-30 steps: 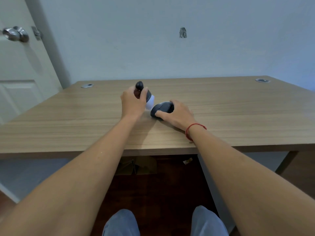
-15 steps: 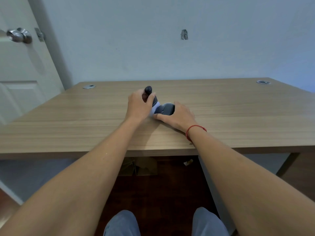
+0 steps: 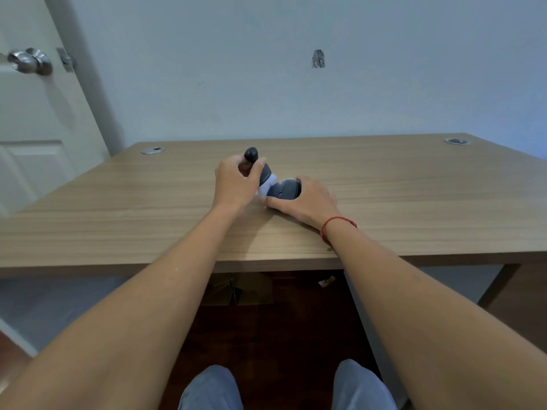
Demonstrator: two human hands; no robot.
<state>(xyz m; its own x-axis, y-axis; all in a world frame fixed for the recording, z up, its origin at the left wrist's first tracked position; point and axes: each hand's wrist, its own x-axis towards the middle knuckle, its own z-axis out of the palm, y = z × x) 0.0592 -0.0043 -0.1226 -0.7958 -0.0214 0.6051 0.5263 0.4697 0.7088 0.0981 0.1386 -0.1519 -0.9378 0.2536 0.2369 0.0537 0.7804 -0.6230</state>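
My left hand (image 3: 235, 183) grips a dark tool with a rounded black top and a pale whitish lower end (image 3: 265, 184), tilted so its pale end touches a dark grey computer mouse (image 3: 283, 189). The mouse lies on the wooden desk (image 3: 414, 202) near its middle. My right hand (image 3: 307, 202) holds the mouse from the right, thumb along its near side and fingers curled over the far side. A red string bracelet sits on my right wrist.
Two round metal cable grommets sit at the desk's far left corner (image 3: 152, 150) and far right corner (image 3: 456, 141). A white door with a metal knob (image 3: 29, 61) stands at the left. A cardboard box (image 3: 236, 288) lies under the desk, my knees below.
My left hand brought the tool rightward until its pale end met the mouse. My right hand kept its hold on the mouse in about the same place.
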